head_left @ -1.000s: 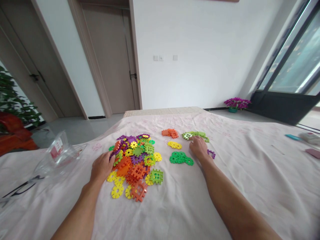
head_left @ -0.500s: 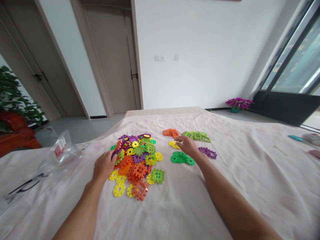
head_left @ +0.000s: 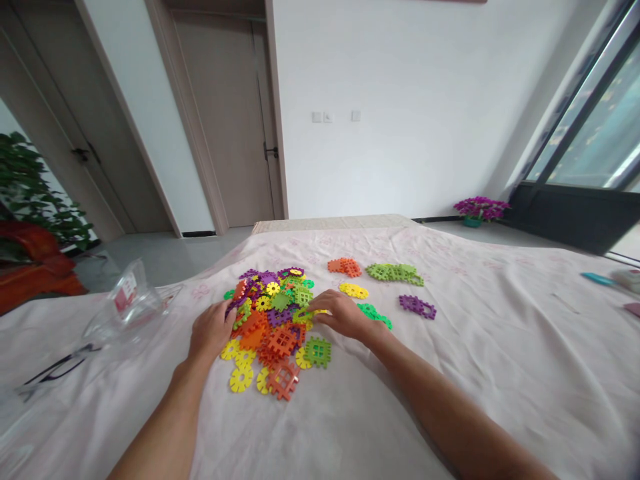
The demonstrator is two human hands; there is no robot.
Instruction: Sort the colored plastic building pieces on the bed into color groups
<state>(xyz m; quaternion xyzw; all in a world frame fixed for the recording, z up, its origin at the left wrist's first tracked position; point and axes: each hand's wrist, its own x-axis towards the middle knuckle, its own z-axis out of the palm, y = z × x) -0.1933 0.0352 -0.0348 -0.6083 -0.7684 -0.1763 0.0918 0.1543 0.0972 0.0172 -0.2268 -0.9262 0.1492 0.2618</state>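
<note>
A heap of coloured plastic building pieces [head_left: 270, 327], notched discs and toothed squares, lies in front of me. My left hand [head_left: 211, 331] rests against the heap's left side, fingers loosely apart, beside a purple piece. At the right side, my right hand [head_left: 341, 313] has thumb and fingers around a yellow notched disc [head_left: 321, 311], partly covered by the fingers. Sorted by colour, further right, lie orange squares [head_left: 345, 267], light green squares [head_left: 395, 273], yellow discs [head_left: 354, 291] and purple squares [head_left: 417, 306]. Green discs [head_left: 375, 313] are partly hidden behind my right hand.
A pale flowered cloth [head_left: 480, 347] covers the table. On the left are a clear plastic bag [head_left: 127, 303] and a pair of glasses [head_left: 57, 367]. A blue item [head_left: 597, 279] lies at the far right. Doors and a white wall stand beyond.
My right hand has moved left from above the sorted yellow discs to the heap's right edge, closing around a yellow disc. My left hand has stayed at the heap.
</note>
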